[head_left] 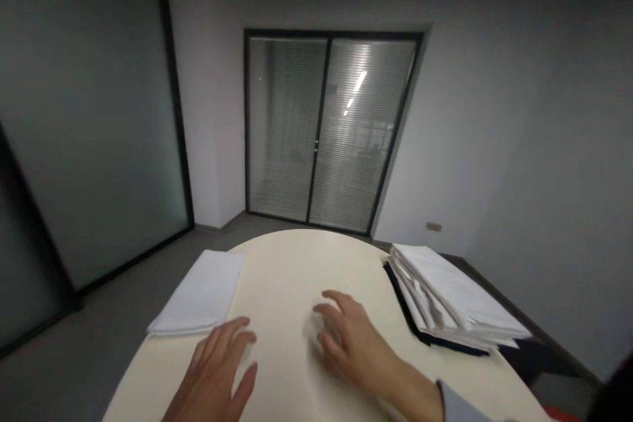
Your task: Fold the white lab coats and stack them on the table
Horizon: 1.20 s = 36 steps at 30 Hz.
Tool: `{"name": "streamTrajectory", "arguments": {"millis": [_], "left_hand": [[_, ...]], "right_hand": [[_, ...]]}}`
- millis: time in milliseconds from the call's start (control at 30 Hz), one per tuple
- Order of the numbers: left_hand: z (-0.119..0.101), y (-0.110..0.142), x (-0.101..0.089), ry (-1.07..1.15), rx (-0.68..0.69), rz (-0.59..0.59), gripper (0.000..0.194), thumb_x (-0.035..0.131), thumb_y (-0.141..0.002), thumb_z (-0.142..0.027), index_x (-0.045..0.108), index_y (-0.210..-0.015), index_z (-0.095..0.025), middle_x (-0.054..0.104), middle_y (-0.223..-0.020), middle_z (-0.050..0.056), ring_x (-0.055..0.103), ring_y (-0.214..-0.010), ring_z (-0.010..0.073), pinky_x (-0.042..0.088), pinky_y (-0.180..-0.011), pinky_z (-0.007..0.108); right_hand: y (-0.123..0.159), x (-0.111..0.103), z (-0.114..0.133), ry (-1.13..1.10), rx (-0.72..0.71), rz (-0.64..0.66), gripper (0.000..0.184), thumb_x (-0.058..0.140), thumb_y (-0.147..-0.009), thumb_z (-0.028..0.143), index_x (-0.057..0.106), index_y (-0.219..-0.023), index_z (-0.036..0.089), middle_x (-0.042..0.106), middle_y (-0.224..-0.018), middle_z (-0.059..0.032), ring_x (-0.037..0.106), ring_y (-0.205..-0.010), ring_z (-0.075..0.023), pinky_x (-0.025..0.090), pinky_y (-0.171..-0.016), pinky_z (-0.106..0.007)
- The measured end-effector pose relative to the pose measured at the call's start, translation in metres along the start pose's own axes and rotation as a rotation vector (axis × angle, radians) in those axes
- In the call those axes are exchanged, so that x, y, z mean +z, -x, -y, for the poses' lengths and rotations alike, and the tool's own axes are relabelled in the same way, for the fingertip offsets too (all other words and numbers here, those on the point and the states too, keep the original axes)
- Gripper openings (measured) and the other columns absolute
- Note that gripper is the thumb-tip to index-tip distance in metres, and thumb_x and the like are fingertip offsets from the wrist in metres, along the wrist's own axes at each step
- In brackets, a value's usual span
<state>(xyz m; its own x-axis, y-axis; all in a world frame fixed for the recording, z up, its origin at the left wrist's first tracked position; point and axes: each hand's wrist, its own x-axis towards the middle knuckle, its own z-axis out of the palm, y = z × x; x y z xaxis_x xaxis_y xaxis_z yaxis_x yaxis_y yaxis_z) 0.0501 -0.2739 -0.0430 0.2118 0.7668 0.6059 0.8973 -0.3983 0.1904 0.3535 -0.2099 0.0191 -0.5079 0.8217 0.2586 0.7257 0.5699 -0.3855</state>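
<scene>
My left hand (217,369) is over the near left part of the table, fingers apart and holding nothing. Just beyond its fingertips lies a flat folded white cloth (200,293) at the table's left edge. My right hand (353,343) hovers near the middle, its fingers spread and slightly bent, with nothing in them. To its right sits a stack of folded white cloths (445,287), several layers high. Under that stack a folded dark cloth (410,316) shows along the left and front edges.
The cream table (306,257) has a rounded far edge. Beyond it stand a glass double door (321,132) with blinds and a white wall (494,112). A frosted glass panel (93,112) is on the left. Something red (558,414) shows at the lower right.
</scene>
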Motion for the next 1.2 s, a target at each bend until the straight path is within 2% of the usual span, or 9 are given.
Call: {"name": "streamTrajectory", "arguments": {"millis": [100, 233, 400, 533, 667, 800, 900, 1033, 1200], "left_hand": [[0.021, -0.030, -0.017, -0.198, -0.167, 0.003, 0.037, 0.056, -0.095, -0.031, 0.067, -0.128, -0.020, 0.057, -0.150, 0.017, 0.048, -0.143, 0.0362, 0.035, -0.120, 0.055], [0.058, -0.049, -0.005, -0.280, -0.419, 0.238, 0.065, 0.059, -0.092, -0.045, 0.055, -0.149, -0.014, 0.042, -0.163, 0.020, 0.031, -0.152, 0.0459, 0.019, -0.123, 0.066], [0.070, -0.043, 0.015, -0.200, -0.328, 0.375, 0.068, 0.052, -0.093, -0.039, 0.048, -0.157, -0.017, 0.040, -0.166, 0.013, 0.028, -0.155, 0.0408, 0.017, -0.127, 0.058], [0.042, -0.035, 0.005, 0.062, -0.002, 0.497, 0.067, 0.059, -0.086, -0.032, 0.053, -0.153, -0.031, 0.043, -0.165, 0.002, 0.030, -0.156, 0.0328, 0.020, -0.129, 0.054], [0.011, -0.027, -0.005, 0.334, 0.315, 0.497, 0.056, 0.059, -0.094, -0.049, 0.056, -0.149, -0.037, 0.048, -0.162, 0.000, 0.036, -0.154, 0.0295, 0.019, -0.129, 0.054], [0.007, -0.039, -0.004, 0.360, 0.023, 0.234, 0.054, 0.038, -0.105, -0.053, 0.055, -0.149, -0.026, 0.053, -0.157, 0.009, 0.047, -0.145, 0.0271, 0.033, -0.124, 0.048], [0.014, -0.053, 0.001, 0.333, -0.163, 0.278, 0.053, 0.048, -0.100, -0.055, 0.062, -0.137, -0.019, 0.067, -0.135, 0.012, 0.064, -0.121, 0.0277, 0.049, -0.108, 0.042], [0.013, -0.062, 0.008, 0.284, -0.042, 0.485, 0.037, 0.063, -0.090, -0.046, 0.072, -0.117, -0.023, 0.073, -0.116, 0.008, 0.064, -0.111, 0.0279, 0.047, -0.100, 0.040], [0.002, -0.085, 0.015, 0.165, -0.006, 0.516, 0.012, 0.065, -0.084, -0.031, 0.067, -0.092, -0.023, 0.072, -0.099, 0.004, 0.064, -0.100, 0.0257, 0.043, -0.086, 0.036]], "right_hand": [[0.015, 0.064, 0.054, -0.131, -0.071, 0.112, 0.042, 0.059, -0.089, 0.022, 0.069, -0.129, 0.031, 0.055, -0.150, -0.0107, 0.048, -0.140, -0.0325, 0.033, -0.119, -0.056], [0.021, 0.092, 0.080, -0.156, -0.098, 0.191, 0.047, 0.063, -0.082, 0.019, 0.069, -0.127, 0.033, 0.061, -0.143, -0.0092, 0.048, -0.140, -0.0313, 0.013, -0.124, -0.064], [0.027, 0.086, 0.075, -0.213, -0.132, 0.099, 0.045, 0.063, -0.083, 0.019, 0.068, -0.126, 0.031, 0.062, -0.138, -0.0083, 0.052, -0.135, -0.0269, 0.020, -0.125, -0.055], [0.025, 0.083, 0.057, -0.264, -0.042, -0.221, 0.038, 0.054, -0.083, 0.010, 0.067, -0.115, 0.024, 0.062, -0.128, -0.0108, 0.057, -0.124, -0.0252, 0.045, -0.110, -0.043], [0.021, 0.066, 0.022, -0.186, 0.038, -0.429, 0.030, 0.049, -0.088, 0.012, 0.068, -0.108, 0.023, 0.063, -0.125, -0.0111, 0.055, -0.123, -0.0270, 0.042, -0.110, -0.046], [0.027, 0.052, -0.011, -0.156, 0.240, -0.470, 0.034, 0.051, -0.090, 0.019, 0.067, -0.120, 0.019, 0.063, -0.130, -0.0142, 0.057, -0.124, -0.0286, 0.042, -0.111, -0.045], [0.032, 0.049, -0.022, -0.213, 0.391, -0.410, 0.037, 0.050, -0.093, 0.026, 0.066, -0.125, 0.016, 0.070, -0.115, -0.0135, 0.065, -0.109, -0.0272, 0.048, -0.101, -0.040], [0.033, 0.050, -0.022, -0.273, 0.428, -0.418, 0.034, 0.050, -0.093, 0.029, 0.067, -0.121, 0.019, 0.071, -0.092, -0.0058, 0.068, -0.089, -0.0232, 0.051, -0.085, -0.034], [0.028, 0.053, -0.030, -0.398, 0.384, -0.405, 0.039, 0.057, -0.085, 0.027, 0.063, -0.124, 0.021, 0.070, -0.091, -0.0028, 0.068, -0.084, -0.0211, 0.052, -0.080, -0.032]]}}
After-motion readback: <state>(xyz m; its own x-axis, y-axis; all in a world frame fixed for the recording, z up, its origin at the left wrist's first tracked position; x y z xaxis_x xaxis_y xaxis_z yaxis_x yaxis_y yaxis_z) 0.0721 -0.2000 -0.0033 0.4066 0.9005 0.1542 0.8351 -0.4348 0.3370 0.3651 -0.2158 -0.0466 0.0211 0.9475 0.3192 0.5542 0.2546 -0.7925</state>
